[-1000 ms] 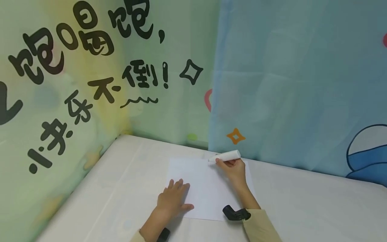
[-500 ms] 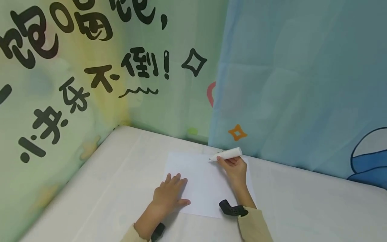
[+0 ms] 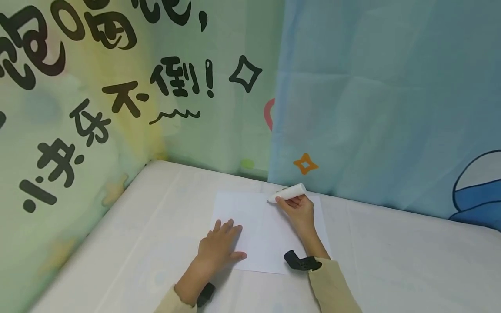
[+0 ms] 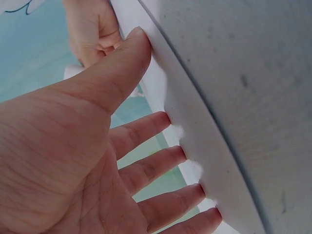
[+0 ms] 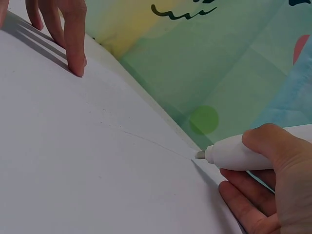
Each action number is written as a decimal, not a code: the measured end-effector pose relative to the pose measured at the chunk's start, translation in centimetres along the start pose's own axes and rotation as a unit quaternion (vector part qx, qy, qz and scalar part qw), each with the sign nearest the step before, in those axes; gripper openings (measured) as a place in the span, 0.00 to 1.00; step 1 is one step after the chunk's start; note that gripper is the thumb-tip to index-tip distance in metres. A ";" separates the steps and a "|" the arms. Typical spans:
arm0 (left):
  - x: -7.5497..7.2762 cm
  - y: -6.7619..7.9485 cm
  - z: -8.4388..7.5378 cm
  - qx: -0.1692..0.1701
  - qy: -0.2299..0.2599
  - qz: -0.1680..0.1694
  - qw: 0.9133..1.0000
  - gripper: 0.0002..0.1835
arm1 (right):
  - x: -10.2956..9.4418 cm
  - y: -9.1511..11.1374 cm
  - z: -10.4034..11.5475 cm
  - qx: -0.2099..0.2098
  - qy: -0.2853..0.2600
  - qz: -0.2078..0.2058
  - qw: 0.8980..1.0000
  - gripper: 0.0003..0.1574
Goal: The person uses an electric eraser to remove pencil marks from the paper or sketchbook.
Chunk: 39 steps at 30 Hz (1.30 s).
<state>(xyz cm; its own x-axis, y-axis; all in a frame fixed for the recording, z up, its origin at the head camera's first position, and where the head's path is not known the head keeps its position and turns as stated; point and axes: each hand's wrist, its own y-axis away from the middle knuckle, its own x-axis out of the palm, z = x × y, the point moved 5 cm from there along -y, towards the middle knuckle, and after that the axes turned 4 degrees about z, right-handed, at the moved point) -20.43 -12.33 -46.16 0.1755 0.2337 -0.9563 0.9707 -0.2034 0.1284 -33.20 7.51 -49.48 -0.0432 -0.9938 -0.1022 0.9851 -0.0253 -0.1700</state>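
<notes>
A sheet of white paper (image 3: 258, 243) lies on the white-covered table. My right hand (image 3: 300, 215) pinches a thick white pen (image 3: 289, 192) between thumb and fingers near the paper's far edge. In the right wrist view, the small grey tip of this pen (image 5: 239, 153) is right at the paper, at one end of a faint thin line. My left hand (image 3: 220, 243) rests with spread fingers on the left part of the sheet. Its fingertips (image 4: 176, 153) press the paper in the left wrist view, with the thumb held apart from them.
A green fabric wall (image 3: 219, 143) with black lettering and a blue one (image 3: 375, 130) stand along the table's far edges. The white tabletop (image 3: 391, 252) extends to both sides of the paper. A black wrist camera (image 3: 301, 261) sits at the right sleeve.
The head view has shifted, so wall, paper and hands appear higher. The right hand keeps the pen near the paper's far edge. The left hand stays spread on the paper.
</notes>
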 end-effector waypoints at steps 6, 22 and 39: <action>0.1 0.0 -0.1 -0.005 0.003 0.006 1.000 0.36 | -0.1 0.1 0.0 0.011 0.005 0.018 1.000 0.24; 0.1 0.0 -0.2 -0.010 -0.005 0.009 1.000 0.37 | 0.1 0.2 0.1 0.004 0.006 0.039 0.999 0.24; -0.2 0.3 -0.5 0.002 -0.001 -0.003 1.000 0.37 | -0.3 0.4 0.2 -0.002 0.021 0.036 0.999 0.23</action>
<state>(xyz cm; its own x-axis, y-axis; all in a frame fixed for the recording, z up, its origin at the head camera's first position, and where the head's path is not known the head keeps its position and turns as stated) -20.14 -11.97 -45.76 0.1699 0.2320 -0.9578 0.9710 -0.2051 0.1226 -32.77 7.76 -49.32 0.0213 -0.9877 -0.1548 0.9853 0.0470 -0.1642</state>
